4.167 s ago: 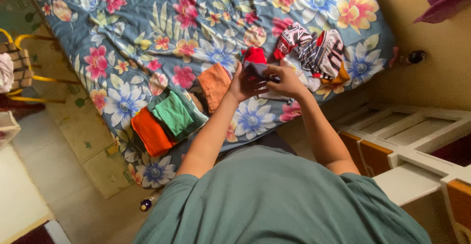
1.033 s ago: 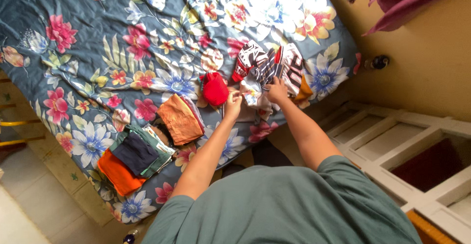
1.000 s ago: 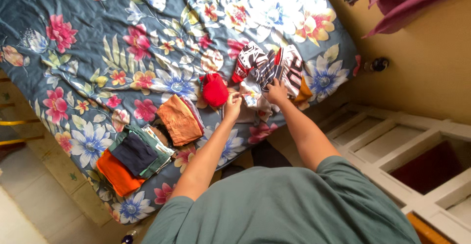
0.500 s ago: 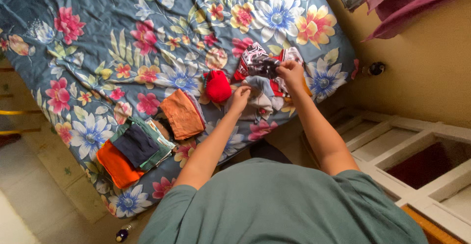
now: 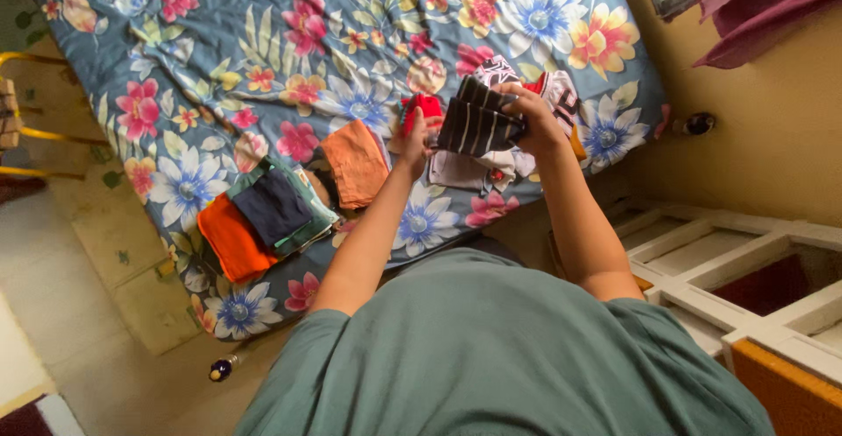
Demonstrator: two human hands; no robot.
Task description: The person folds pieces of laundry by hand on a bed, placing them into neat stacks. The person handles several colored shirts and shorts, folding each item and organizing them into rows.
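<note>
The striped garment (image 5: 478, 125) covers most of the clothes pile (image 5: 491, 168) — its pieces blur together, perhaps three or four — and the curtain (image 5: 754, 2) runs off-frame

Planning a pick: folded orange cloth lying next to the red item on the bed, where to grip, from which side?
Grip the folded orange cloth at its near short edge, coming from the bed's open edge. It lies flat and apart from the stack; the left hand and red item crowd the other side.

Dark striped cloth (image 5: 478, 125) — over a blue floral bedsheet (image 5: 263, 41) — beside orange folded cloth (image 5: 355, 162).
</note>
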